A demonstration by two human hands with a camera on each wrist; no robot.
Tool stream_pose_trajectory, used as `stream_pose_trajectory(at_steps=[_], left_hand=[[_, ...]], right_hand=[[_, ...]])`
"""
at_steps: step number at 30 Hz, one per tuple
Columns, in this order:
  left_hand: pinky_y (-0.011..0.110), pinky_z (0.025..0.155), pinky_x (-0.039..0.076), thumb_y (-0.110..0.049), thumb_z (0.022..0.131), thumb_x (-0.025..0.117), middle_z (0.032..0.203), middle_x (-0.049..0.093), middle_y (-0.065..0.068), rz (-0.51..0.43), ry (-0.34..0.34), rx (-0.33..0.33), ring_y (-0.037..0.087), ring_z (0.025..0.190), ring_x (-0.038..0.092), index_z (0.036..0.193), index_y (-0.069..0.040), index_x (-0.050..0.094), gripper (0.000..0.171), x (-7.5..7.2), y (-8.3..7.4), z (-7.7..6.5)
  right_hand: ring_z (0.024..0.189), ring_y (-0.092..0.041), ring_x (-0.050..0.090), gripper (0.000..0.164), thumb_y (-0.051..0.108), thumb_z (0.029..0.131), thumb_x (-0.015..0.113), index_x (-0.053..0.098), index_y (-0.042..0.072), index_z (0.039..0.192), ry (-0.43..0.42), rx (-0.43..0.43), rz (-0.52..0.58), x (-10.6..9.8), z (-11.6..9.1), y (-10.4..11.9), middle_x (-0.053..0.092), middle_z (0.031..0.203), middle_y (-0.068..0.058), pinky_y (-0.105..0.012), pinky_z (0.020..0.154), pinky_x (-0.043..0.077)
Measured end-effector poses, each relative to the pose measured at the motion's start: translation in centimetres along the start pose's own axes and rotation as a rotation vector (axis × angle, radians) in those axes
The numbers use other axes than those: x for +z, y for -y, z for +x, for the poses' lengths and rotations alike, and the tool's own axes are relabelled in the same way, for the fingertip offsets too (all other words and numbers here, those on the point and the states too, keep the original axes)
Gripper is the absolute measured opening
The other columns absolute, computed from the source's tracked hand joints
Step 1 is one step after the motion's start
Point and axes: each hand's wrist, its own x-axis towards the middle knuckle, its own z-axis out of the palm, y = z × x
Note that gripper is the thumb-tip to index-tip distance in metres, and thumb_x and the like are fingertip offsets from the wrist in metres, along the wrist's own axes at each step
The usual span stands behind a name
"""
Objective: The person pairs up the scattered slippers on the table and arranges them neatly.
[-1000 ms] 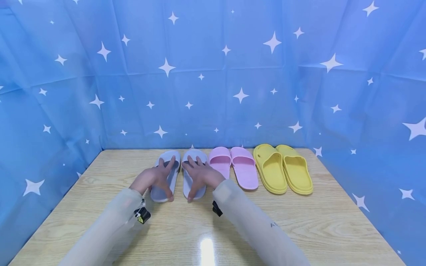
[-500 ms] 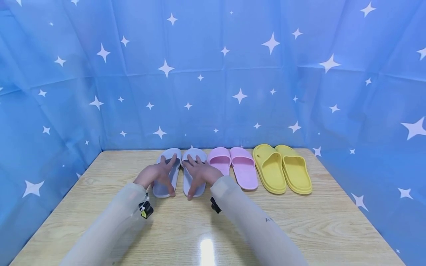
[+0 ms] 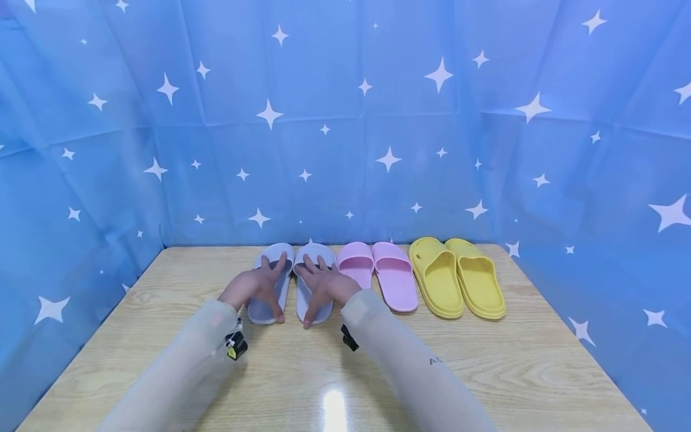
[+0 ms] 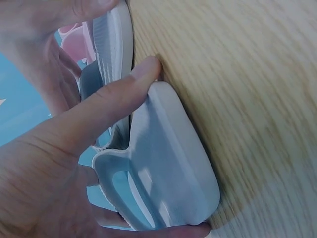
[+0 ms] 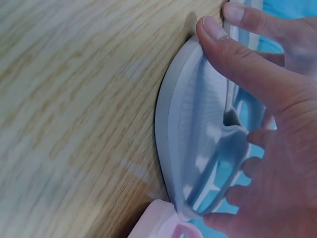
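Observation:
In the head view a pair of grey slippers stands side by side at the table's back edge. My left hand (image 3: 260, 285) spreads over the left grey slipper (image 3: 263, 311); in the left wrist view its thumb lies at the heel's inner corner and its little finger stretches along the outer side. My right hand (image 3: 323, 284) spreads over the right grey slipper (image 3: 324, 312). In the right wrist view its thumb touches the heel edge, with the other fingertips beside the strap. Both hands partly hide the slippers' straps and footbeds.
A pair of pink slippers (image 3: 396, 285) stands right beside the grey pair. Further right is a yellow pair of slippers (image 3: 442, 285). Behind the wooden table (image 3: 302, 372) hangs a blue curtain (image 3: 335, 174) with white stars, also along both sides.
Both grey slippers have moved slightly toward the back, the left one also a little to the right, with the hands on them. Over the last half second they barely move.

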Motion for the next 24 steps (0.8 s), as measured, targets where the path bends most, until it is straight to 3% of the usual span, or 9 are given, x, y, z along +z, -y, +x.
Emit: stream_pose_trajectory(at_steps=[5, 12, 14, 18, 22, 24], left_hand=[[0.048, 0.065, 0.064, -0.047, 0.062, 0.099, 0.166, -0.02, 0.035, -0.008, 0.005, 0.0, 0.063, 0.14, 0.038, 0.165, -0.026, -0.016, 0.156, 0.2, -0.3, 0.1], [0.045, 0.062, 0.063, -0.048, 0.061, 0.099, 0.167, -0.018, 0.035, 0.005, -0.016, 0.011, 0.061, 0.138, 0.042, 0.166, -0.026, -0.015, 0.157, 0.1, -0.6, 0.2], [0.047, 0.069, 0.063, -0.049, 0.061, 0.099, 0.167, -0.017, 0.035, 0.007, -0.024, 0.018, 0.06, 0.139, 0.041, 0.165, -0.026, -0.015, 0.157, 0.0, -0.6, 0.1], [0.062, 0.095, 0.056, -0.052, 0.064, 0.096, 0.167, -0.017, 0.035, -0.024, -0.042, 0.036, 0.063, 0.144, 0.032, 0.165, -0.025, -0.015, 0.153, -0.5, 0.1, -0.6], [0.074, 0.108, 0.04, -0.062, 0.08, 0.081, 0.165, -0.021, 0.036, -0.068, -0.111, 0.113, 0.067, 0.144, 0.025, 0.165, -0.022, -0.016, 0.135, -1.8, 1.6, -1.2], [0.077, 0.111, 0.033, -0.066, 0.088, 0.07, 0.165, -0.02, 0.036, -0.067, -0.187, 0.163, 0.068, 0.146, 0.02, 0.166, -0.019, -0.014, 0.124, -3.0, 2.4, -1.3]], right_hand=[[0.162, -0.035, -0.006, 0.135, 0.058, 0.068, 0.092, 0.008, 0.028, 0.168, -0.002, 0.003, -0.004, 0.3, -0.2, -0.3, -0.01, 0.176, -0.003, -0.057, 0.131, 0.007], [0.162, -0.036, -0.007, 0.134, 0.062, 0.068, 0.091, 0.008, 0.029, 0.168, -0.045, -0.023, -0.003, 0.2, -0.5, -1.1, -0.01, 0.176, -0.004, -0.059, 0.131, 0.01], [0.162, -0.037, -0.006, 0.13, 0.064, 0.07, 0.088, 0.01, 0.029, 0.168, -0.088, -0.046, -0.01, 0.1, -0.7, -1.7, -0.009, 0.176, -0.004, -0.06, 0.13, 0.011], [0.162, -0.037, -0.006, 0.115, 0.063, 0.08, 0.08, 0.014, 0.027, 0.168, -0.193, -0.117, -0.002, -1.1, -2.1, -3.4, -0.01, 0.176, -0.007, -0.06, 0.129, 0.015], [0.163, -0.034, -0.003, 0.102, 0.06, 0.089, 0.073, 0.017, 0.025, 0.167, -0.307, -0.157, 0.032, -3.6, -4.9, -6.4, -0.006, 0.176, -0.007, -0.06, 0.129, 0.016], [0.163, -0.033, 0.001, 0.096, 0.056, 0.093, 0.071, 0.017, 0.027, 0.167, -0.341, -0.144, 0.059, -5.0, -6.7, -8.6, -0.005, 0.176, -0.006, -0.061, 0.128, 0.016]])
